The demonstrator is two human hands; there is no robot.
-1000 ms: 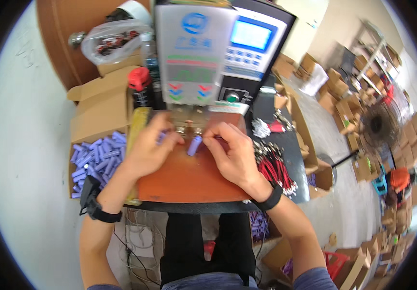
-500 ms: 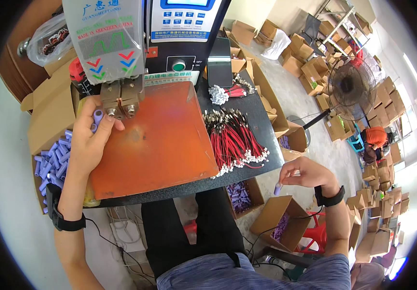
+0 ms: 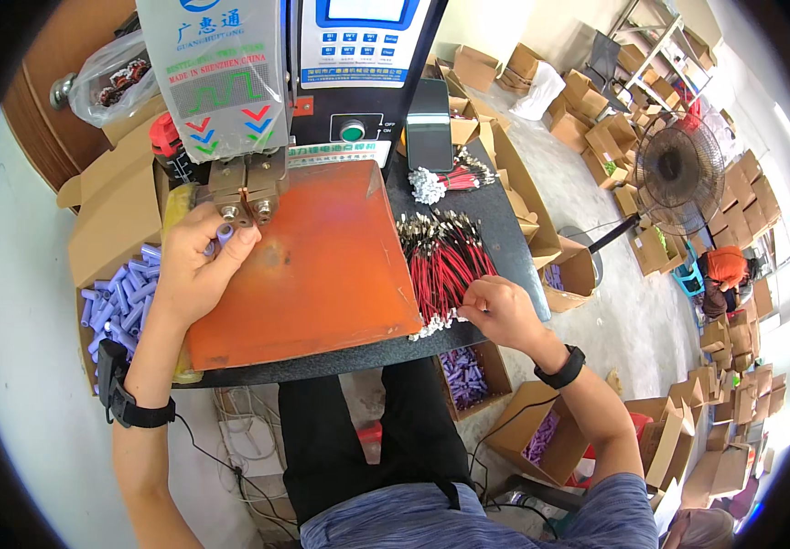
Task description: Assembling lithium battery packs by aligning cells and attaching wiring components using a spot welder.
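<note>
Inside left grip (image 3: 195,265) — purple cylinder (image 3: 224,234), end toward camera.

Bright, even light with white glare at far right, heavy fisheye curvature, and dark corners.

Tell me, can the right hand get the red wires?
Probably yes: the right hand is right by the white ends of the red wires, and nothing seems to block the way.
</note>
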